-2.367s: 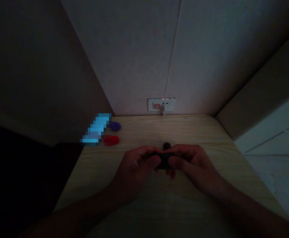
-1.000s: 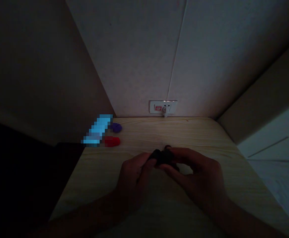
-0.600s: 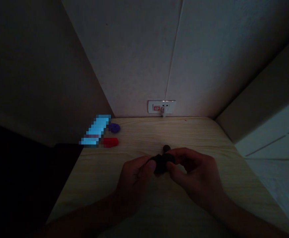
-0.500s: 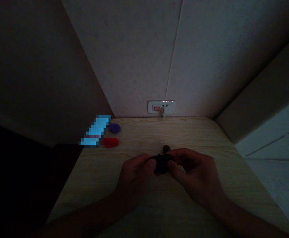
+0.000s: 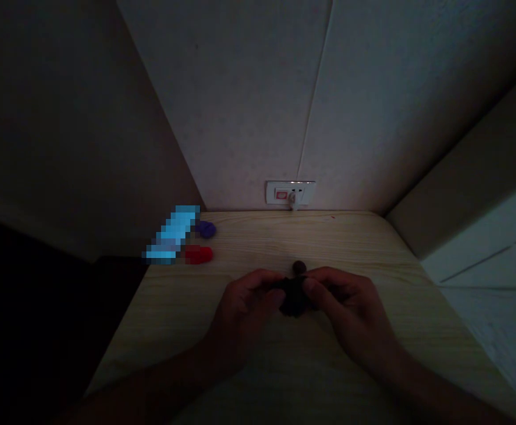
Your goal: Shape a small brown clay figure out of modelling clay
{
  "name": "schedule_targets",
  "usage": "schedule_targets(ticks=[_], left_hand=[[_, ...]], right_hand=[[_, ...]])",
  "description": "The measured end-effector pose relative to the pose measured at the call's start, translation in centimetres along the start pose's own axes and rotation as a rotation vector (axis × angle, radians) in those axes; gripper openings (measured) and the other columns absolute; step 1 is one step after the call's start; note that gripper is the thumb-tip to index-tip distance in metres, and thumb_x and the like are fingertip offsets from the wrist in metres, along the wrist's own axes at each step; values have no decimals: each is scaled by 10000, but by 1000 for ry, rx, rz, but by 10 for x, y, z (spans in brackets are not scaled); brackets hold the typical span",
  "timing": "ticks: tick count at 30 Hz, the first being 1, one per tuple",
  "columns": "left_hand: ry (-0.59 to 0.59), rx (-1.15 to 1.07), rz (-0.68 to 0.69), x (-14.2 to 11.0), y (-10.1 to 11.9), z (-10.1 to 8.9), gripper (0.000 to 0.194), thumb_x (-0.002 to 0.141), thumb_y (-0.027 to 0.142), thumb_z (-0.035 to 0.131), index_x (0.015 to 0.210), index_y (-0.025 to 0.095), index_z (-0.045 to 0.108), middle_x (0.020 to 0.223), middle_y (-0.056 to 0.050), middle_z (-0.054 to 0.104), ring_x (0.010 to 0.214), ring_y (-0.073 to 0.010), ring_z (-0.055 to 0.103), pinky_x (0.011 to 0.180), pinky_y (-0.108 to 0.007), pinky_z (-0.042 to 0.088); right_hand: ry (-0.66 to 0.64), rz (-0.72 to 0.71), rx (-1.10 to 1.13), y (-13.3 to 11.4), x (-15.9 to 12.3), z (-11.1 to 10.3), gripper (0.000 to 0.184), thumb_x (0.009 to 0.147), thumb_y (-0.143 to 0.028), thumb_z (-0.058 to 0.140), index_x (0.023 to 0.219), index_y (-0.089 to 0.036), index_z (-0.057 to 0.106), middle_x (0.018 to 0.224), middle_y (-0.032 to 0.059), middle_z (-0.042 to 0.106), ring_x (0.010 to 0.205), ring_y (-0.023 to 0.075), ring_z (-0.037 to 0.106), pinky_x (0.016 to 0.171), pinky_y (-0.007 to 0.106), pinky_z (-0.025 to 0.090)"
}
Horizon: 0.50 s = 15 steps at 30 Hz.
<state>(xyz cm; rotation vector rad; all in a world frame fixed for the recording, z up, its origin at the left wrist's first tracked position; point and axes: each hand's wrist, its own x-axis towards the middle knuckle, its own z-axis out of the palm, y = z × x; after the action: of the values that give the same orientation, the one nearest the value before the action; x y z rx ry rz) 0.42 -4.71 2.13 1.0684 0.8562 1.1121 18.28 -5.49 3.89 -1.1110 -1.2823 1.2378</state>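
Observation:
Between my two hands is a small black lump [image 5: 294,297] with an uneven edge; in the dim light its material is hard to make out. My left hand [image 5: 247,310] pinches its left side, thumb on the near face. On the right side, the thumb of my right hand [image 5: 350,304] presses against the lump, and its other fingers curl behind it, partly hidden. Just beyond the lump, a small dark brown ball [image 5: 299,267] rests on the wooden table [image 5: 258,236], close to my right fingertips.
At the table's far left lie a purple round piece [image 5: 206,229] and a red piece [image 5: 199,255], beside a bright pixelated slab [image 5: 173,233]. A wall socket [image 5: 290,195] with a plug in it sits above the back edge. A pale panel [image 5: 483,254] stands to the right.
The black lump has been turned or reshaped and now shows a broader face towards me. My fingers have shifted slightly on it, the right thumb higher. The view has moved a little.

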Motion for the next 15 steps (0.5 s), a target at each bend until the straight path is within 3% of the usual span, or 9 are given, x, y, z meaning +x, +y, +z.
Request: schedule_targets(ticks=[2, 5, 8, 10, 12, 15], left_hand=[[20, -20, 2, 1, -2, 0, 77, 867, 254, 749, 922, 204, 772, 823, 7, 791, 760, -131, 723, 725, -205, 574], [123, 12, 7, 3, -2, 2, 72, 845, 247, 757, 886, 189, 742, 782, 8, 778, 725, -132, 717, 704, -210, 568], [205, 77, 20, 1, 0, 4, 95, 816, 227, 768, 888, 184, 725, 828, -8, 796, 774, -152, 742, 718, -222, 575], [211, 108, 18, -1, 1, 6, 102, 810, 219, 761, 893, 182, 717, 847, -20, 802, 795, -166, 752, 726, -237, 585], [204, 128, 21, -3, 3, 6, 110, 789, 199, 762, 880, 179, 703, 838, -27, 797, 794, -174, 754, 732, -251, 593], [156, 97, 53, -1, 5, 4, 306, 735, 186, 803, 1021, 186, 695, 850, -27, 787, 817, -193, 766, 744, -272, 607]], right_hand=[[-15, -32, -25, 2, 0, 0, 215, 918, -353, 709, 796, -184, 760, 682, 26, 729, 627, 129, 688, 592, 197, 559], [10, -174, -136, 8, -2, 1, 219, 900, -363, 746, 1058, -210, 752, 944, 63, 745, 775, 165, 717, 659, 247, 605], [66, -291, -304, 15, -6, 1, 593, 797, -368, 861, 1328, -263, 618, 1104, 77, 720, 840, 194, 724, 712, 302, 631], [112, -332, -415, 18, -9, 0, 604, 772, -370, 885, 1297, -262, 607, 1065, 70, 747, 827, 206, 737, 724, 318, 636], [127, -368, -499, 18, -11, -2, 491, 793, -356, 868, 1211, -248, 635, 1027, 66, 768, 830, 214, 750, 737, 325, 637], [81, -395, -530, 18, -11, -4, 425, 838, -307, 819, 1219, -238, 643, 1045, 68, 773, 820, 203, 748, 737, 321, 637]])
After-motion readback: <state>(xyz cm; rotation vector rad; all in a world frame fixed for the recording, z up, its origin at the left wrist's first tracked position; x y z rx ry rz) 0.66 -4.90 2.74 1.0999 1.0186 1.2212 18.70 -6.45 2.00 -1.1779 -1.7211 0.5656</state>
